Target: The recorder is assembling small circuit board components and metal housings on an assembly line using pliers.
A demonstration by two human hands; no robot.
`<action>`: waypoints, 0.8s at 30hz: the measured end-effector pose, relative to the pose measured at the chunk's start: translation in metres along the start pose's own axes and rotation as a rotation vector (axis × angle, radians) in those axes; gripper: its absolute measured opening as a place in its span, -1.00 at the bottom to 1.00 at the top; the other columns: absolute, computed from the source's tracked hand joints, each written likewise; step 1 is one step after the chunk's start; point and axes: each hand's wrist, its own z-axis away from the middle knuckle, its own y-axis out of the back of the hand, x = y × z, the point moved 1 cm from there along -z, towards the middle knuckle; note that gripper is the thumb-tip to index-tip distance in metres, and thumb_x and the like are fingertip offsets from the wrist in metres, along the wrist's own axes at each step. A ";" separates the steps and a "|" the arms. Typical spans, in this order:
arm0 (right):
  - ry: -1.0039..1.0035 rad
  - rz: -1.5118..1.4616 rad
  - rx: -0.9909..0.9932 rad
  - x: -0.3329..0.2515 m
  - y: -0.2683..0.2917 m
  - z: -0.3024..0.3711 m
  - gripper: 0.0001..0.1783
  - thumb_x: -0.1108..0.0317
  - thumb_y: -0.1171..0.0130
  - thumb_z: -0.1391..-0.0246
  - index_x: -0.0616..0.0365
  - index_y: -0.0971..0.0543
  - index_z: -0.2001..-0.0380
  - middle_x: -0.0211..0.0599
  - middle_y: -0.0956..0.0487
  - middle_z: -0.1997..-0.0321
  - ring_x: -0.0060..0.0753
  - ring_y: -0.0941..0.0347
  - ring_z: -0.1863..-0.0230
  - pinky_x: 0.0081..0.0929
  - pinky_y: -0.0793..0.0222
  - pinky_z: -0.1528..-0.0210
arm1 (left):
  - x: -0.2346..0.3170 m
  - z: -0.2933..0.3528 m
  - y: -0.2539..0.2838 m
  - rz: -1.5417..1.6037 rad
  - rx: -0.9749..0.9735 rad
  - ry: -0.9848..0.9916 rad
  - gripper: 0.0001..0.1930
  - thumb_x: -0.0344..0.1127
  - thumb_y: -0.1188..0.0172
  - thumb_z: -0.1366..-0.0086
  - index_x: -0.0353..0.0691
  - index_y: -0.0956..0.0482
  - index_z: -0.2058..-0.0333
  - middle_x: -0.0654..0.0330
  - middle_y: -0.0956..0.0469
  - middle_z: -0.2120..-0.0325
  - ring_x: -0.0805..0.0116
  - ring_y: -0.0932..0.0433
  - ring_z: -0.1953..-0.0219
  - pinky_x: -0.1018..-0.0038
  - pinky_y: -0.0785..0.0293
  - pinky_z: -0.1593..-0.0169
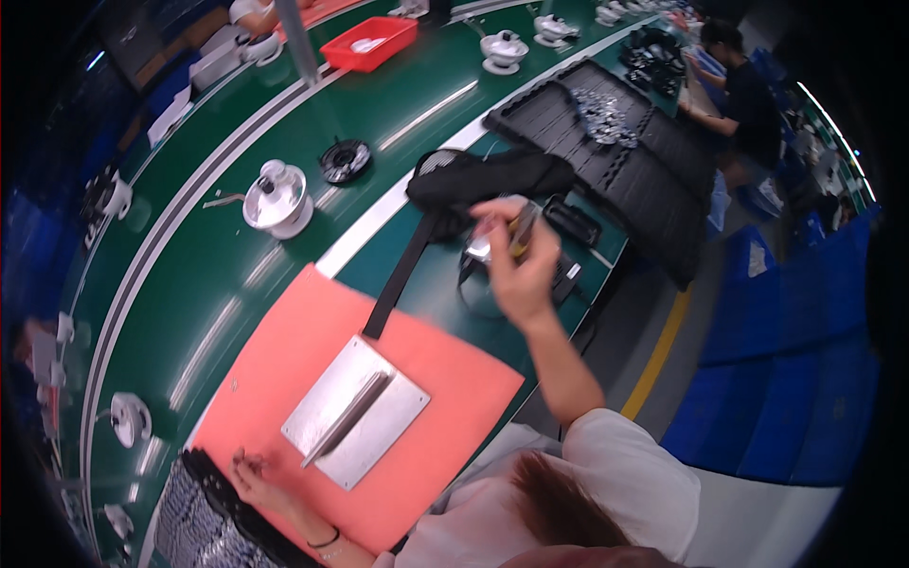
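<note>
My right hand [528,270] is raised over the far right part of the bench, its fingers closed around a small hand tool with yellow and dark parts [521,235]; blur hides its exact kind. Beneath and beyond it lie a black cloth bag [507,178] and a black strap [402,279]. My left hand [258,483] is low over the left edge of the pink mat [450,364], fingers curled in a pinch; whatever they hold is too small to make out. Between the hands, a metal plate [398,402] rests on the mat with a long metal bar [350,417] standing along it.
Beyond the mat runs a green conveyor [208,275] carrying white round units [277,204], a black round part [346,161] and a red tray [369,43]. Black trays [653,180] extend at the far right, near another person [748,104]. Dark stacked parts [204,525] sit beside my left forearm.
</note>
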 end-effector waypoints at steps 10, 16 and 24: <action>-0.068 1.384 -0.062 0.244 0.205 -0.162 -0.55 0.22 -0.35 -0.03 0.06 -0.59 -0.01 -0.14 -0.53 -0.12 0.04 -0.51 -0.11 -0.06 -0.48 -0.05 | -0.037 -0.025 0.022 -0.013 0.063 -0.062 -0.67 -0.18 -0.01 -0.54 -0.38 -0.57 0.09 0.27 -0.45 0.59 0.56 -0.40 0.54 0.64 -0.31 0.43; -0.246 1.648 -0.170 0.321 0.223 -0.169 -0.28 0.15 -0.46 0.04 -0.13 -0.44 -0.22 -0.20 -0.33 -0.39 0.00 -0.43 -0.23 0.02 -0.44 -0.06 | -0.035 -0.022 0.007 -0.094 0.066 -0.152 -0.68 -0.21 0.02 -0.56 -0.40 -0.56 0.09 0.28 -0.43 0.60 0.57 -0.38 0.54 0.63 -0.26 0.43; 0.200 1.901 -0.191 0.343 0.235 -0.172 -0.78 0.33 -0.15 -0.09 0.01 -0.56 0.16 -0.33 -0.60 0.18 -0.23 -0.55 0.05 -0.07 -0.38 0.02 | -0.003 -0.001 -0.020 -0.279 0.046 -0.164 -0.70 -0.27 0.04 -0.56 -0.42 -0.56 0.08 0.32 -0.40 0.59 0.61 -0.33 0.52 0.63 -0.24 0.40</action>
